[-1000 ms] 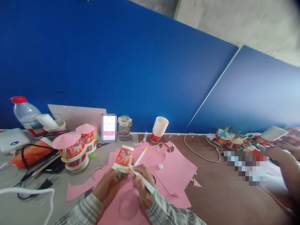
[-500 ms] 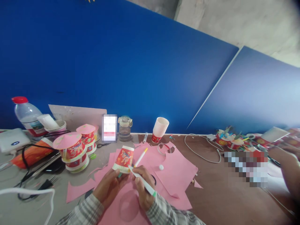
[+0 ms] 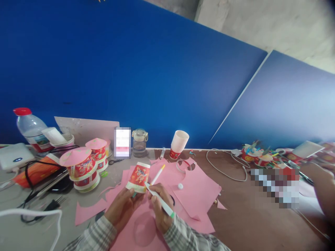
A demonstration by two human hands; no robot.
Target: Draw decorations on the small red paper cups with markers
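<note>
My left hand [image 3: 122,209] grips a red and white paper cup [image 3: 138,177], upside down and tilted, just above the pink paper sheets [image 3: 195,193]. Fingers of my right hand [image 3: 159,205] are wrapped round a white marker with a green end [image 3: 160,201]; its tip sits at the cup's lower edge. A second pen with a yellow tip [image 3: 157,175] sticks up between my hands; which hand holds it I cannot tell. A small white ball [image 3: 180,186] lies on the pink paper to the right.
Finished cup stacks with pink paper cones [image 3: 83,166] stand to the left, with a water bottle [image 3: 30,129], black cables [image 3: 34,184] and scissors [image 3: 114,161]. A stack of cups [image 3: 178,143] and a glass jar [image 3: 139,142] stand by the blue wall. Another person's arm [image 3: 323,190] is at far right.
Almost nothing has moved. The cup and both hands have shifted very slightly; the other person's arm at the right has edged a little.
</note>
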